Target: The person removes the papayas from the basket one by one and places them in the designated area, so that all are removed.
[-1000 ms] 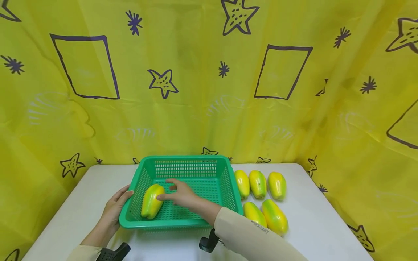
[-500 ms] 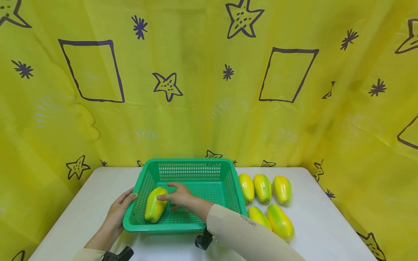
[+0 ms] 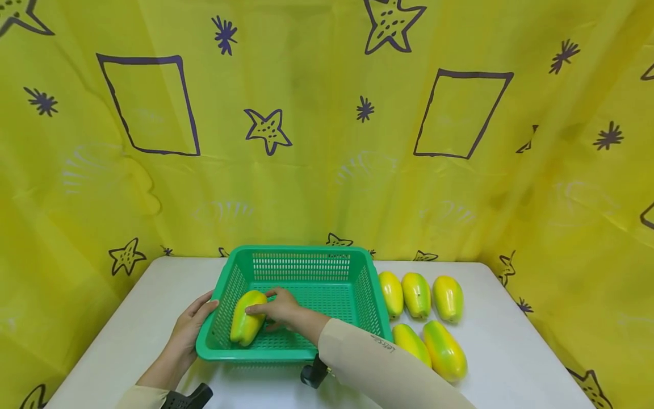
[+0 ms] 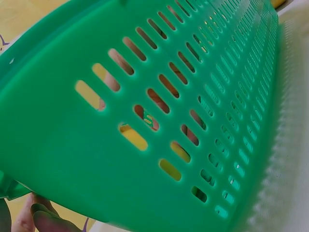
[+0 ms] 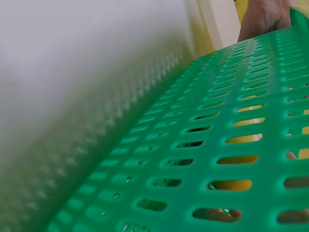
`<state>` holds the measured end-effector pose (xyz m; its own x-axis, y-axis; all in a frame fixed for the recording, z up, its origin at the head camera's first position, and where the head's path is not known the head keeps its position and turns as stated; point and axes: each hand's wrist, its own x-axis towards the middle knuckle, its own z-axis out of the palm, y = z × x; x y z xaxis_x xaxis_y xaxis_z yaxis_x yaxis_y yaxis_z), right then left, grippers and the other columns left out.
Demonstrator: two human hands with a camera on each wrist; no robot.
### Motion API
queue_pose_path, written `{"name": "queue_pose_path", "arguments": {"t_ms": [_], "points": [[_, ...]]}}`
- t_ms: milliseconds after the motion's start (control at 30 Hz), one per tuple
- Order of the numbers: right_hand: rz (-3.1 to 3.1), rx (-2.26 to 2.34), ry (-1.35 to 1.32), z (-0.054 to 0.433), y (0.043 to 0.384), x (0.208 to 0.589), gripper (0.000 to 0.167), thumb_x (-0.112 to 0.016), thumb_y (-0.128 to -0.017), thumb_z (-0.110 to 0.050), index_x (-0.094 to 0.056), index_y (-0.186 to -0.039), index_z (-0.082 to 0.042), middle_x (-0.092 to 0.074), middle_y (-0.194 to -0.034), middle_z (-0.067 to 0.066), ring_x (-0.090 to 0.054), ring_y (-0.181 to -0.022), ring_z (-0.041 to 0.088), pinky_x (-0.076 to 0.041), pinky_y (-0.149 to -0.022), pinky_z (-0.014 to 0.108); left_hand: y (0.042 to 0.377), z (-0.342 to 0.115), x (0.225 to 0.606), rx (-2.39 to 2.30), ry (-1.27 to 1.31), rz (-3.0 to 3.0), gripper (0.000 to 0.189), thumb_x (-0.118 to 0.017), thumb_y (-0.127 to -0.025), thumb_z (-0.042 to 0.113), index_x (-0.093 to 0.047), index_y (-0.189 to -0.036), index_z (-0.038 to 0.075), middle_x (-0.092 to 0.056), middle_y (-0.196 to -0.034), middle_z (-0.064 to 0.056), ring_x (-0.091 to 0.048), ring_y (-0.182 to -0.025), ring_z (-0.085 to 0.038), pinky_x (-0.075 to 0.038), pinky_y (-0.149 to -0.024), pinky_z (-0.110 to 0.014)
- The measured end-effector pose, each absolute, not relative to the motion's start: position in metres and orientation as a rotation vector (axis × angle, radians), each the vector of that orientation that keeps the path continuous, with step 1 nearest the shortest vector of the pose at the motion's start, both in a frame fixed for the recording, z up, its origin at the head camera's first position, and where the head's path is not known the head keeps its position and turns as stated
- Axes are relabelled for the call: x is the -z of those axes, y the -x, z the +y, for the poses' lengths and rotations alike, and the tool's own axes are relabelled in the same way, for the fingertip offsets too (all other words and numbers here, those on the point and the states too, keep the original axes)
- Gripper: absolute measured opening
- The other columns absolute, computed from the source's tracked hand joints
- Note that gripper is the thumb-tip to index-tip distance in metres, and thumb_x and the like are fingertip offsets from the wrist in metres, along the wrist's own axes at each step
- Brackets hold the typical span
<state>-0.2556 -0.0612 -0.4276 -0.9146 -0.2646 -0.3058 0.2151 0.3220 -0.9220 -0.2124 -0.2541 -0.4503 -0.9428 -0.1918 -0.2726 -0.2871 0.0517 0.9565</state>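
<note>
A yellow-green papaya (image 3: 246,322) lies in the left part of a green plastic basket (image 3: 258,355). My right hand (image 3: 280,309) reaches in over the near rim and grips the papaya from its right side, thumb on top and fingers at its far right. My left hand (image 3: 188,329) holds the basket's left rim, the thumb over the edge. In the left wrist view, the slotted basket wall (image 4: 87,164) fills most of the frame, with fingertips (image 4: 24,220) at the lower left. The right wrist view shows the basket's near wall (image 5: 207,145) from outside, mostly hiding the right hand.
Several more papayas (image 3: 448,299) lie on the white table (image 3: 503,341) right of the basket, some close to its wall. The right sleeve (image 3: 378,358) overlaps the basket's near right corner. Behind the table hangs a yellow patterned curtain (image 3: 306,187).
The right hand's fingers have drawn in toward the papaya, from spread apart to close around it. The left hand stays on the rim. The whole head view has shifted slightly.
</note>
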Motion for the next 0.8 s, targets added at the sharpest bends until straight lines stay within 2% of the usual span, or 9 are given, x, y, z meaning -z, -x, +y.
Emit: {"name": "queue_pose_path", "arguments": {"t_ms": [367,633,800], "points": [[2.139,1.637,0.022,-0.0599,0.2566,0.4282,0.06,-0.081,-0.081,-0.012,-0.05,-0.129,0.005,-0.06,-0.105,0.018,-0.068,-0.086,0.035,-0.06,-0.07,0.043,0.2115,-0.2535,0.4501,-2.06,0.51,2.231,0.065,-0.052,-0.101,0.042,-0.032,-0.153,0.009,-0.038,-0.149,-0.019,-0.054,-0.09,0.005,-0.051,-0.076,-0.016],[2.129,1.65,0.017,-0.061,0.2577,0.4293,0.057,-0.082,-0.079,-0.012,-0.052,-0.125,0.003,-0.06,-0.102,0.014,-0.068,-0.083,0.029,-0.06,-0.073,0.041,0.2108,-0.2535,0.4499,-2.056,0.501,2.234,0.065,-0.052,-0.101,0.041,-0.032,-0.153,0.008,-0.037,-0.149,-0.019,-0.053,-0.089,0.007,-0.05,-0.076,-0.015],[2.124,1.687,0.043,-0.0612,0.2601,0.4295,0.054,-0.081,-0.079,-0.01,-0.052,-0.122,0.003,-0.061,-0.106,0.013,-0.067,-0.084,0.026,-0.06,-0.073,0.041,0.2117,-0.2538,0.4496,-2.062,0.508,2.232,0.065,-0.053,-0.1,0.04,-0.033,-0.152,0.008,-0.043,-0.144,-0.016,-0.055,-0.087,0.006,-0.051,-0.076,-0.015]]}}
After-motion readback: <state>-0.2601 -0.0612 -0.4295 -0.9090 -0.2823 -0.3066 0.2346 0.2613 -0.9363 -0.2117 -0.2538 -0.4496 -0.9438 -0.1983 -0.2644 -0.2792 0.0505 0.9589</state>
